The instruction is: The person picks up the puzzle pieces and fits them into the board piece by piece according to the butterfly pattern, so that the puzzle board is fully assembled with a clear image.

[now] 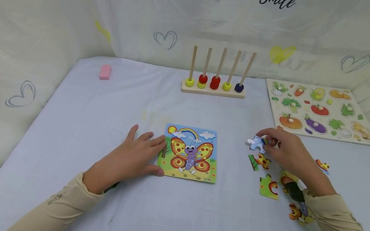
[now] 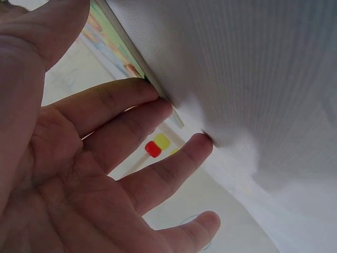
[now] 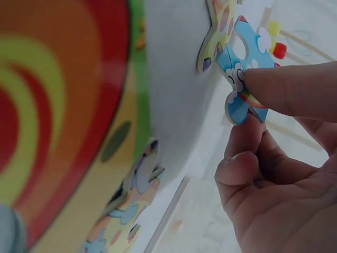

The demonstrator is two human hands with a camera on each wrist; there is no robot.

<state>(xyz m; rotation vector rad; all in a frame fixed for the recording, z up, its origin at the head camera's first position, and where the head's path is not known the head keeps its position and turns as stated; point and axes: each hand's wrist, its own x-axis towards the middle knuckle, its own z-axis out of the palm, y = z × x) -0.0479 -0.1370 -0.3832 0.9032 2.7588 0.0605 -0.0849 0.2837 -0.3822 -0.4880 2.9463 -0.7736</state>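
Note:
A square butterfly puzzle board [image 1: 203, 163] lies flat on the white cloth. My left hand [image 1: 132, 157] rests at its left side, with fingers spread and fingertips touching the board's edge in the left wrist view. To the right of the board, my right hand [image 1: 289, 152] pinches a blue jigsaw piece [image 3: 255, 50] with a bit of rainbow on it, between thumb and fingers. Below that hand lie loose jigsaw pieces: a green one [image 1: 269, 187], a red-and-yellow one [image 1: 263, 161] and several others, partly hidden by the right wrist.
Behind the board stands a wooden peg stand [image 1: 213, 91] with coloured beads on its pegs. A vegetable puzzle board [image 1: 304, 106] lies at the back right, and a pink block [image 1: 105, 72] at the back left. A printed curtain [image 1: 200, 17] hangs behind the table.

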